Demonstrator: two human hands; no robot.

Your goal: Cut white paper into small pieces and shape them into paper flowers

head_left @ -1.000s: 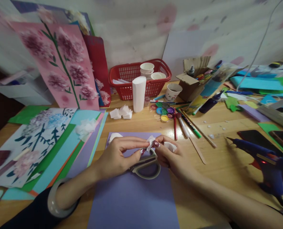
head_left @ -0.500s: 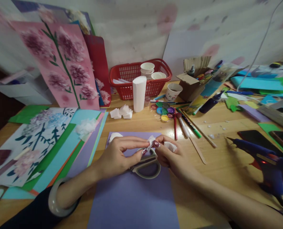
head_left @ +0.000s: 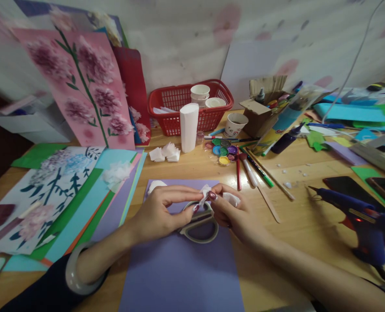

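Note:
My left hand and my right hand meet over a purple sheet lying on the wooden table. Both pinch a small piece of white tissue paper between thumb and fingers. More white tissue shows in my right palm. Grey-handled scissors lie on the purple sheet just under my fingers. A white tissue bit rests on the sheet's far left corner.
A blue glue gun stands at the right. A paint palette, markers, a white roll and a red basket sit behind. Flower pictures and coloured sheets cover the left. Phones lie at the right.

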